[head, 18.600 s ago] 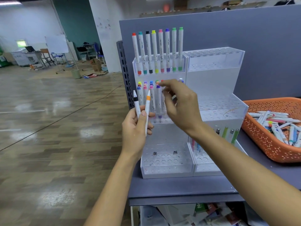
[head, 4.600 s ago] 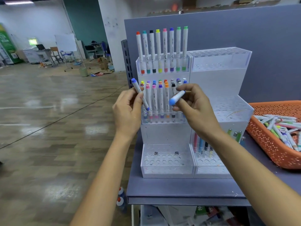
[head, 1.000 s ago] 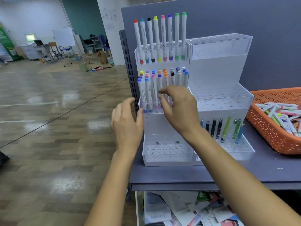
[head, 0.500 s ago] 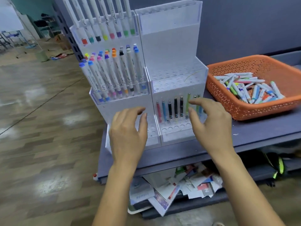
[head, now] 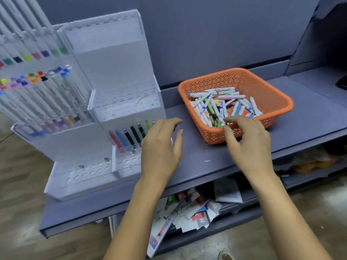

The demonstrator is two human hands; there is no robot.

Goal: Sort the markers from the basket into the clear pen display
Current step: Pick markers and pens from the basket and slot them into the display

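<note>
On the grey shelf [head: 197, 152] the clear pen display [head: 112, 62] is set left, markers [head: 221, 106] in the orange basket [head: 262, 85] right; wood-pattern floor [head: 22, 184] lies left. The left hand [head: 161, 147] and right hand [head: 247, 143] are held empty, loosely spread.

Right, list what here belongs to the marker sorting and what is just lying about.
Belongs to the job:
- orange basket
- loose markers in it
- clear pen display
- standing markers in the display
- left hand and right hand, both empty

Just lying about:
- papers under the shelf
- dark object at the far right edge
</note>
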